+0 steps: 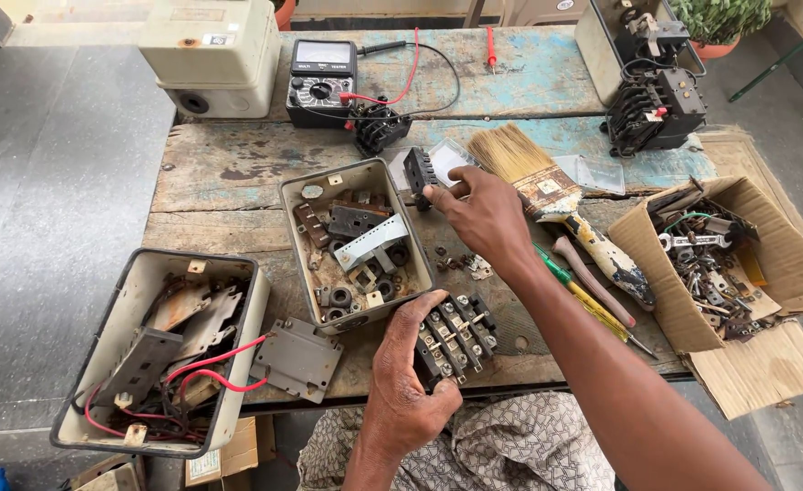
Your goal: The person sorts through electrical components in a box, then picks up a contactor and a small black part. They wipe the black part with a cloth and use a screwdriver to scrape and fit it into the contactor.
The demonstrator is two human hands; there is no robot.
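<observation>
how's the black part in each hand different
The small black block in the right hand is pinched at the fingertips and held up over the worn wooden table; the larger black terminal block rests low against the left hand by the table edge. The larger one shows rows of metal screw contacts; the small one shows only dark ribs. Both are dark plastic electrical parts.

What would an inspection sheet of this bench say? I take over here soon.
Surface: worn wooden table, paint flaking.
Job's things: black terminal block in left hand; small black part pinched by right hand.
Clutter: parts tray, open metal box, paintbrush, screwdrivers, cardboard box of scrap.
Hands: both holding.
Cables: red and black meter leads; red wires in the metal box.
Surroundings: grey floor, potted plant.
</observation>
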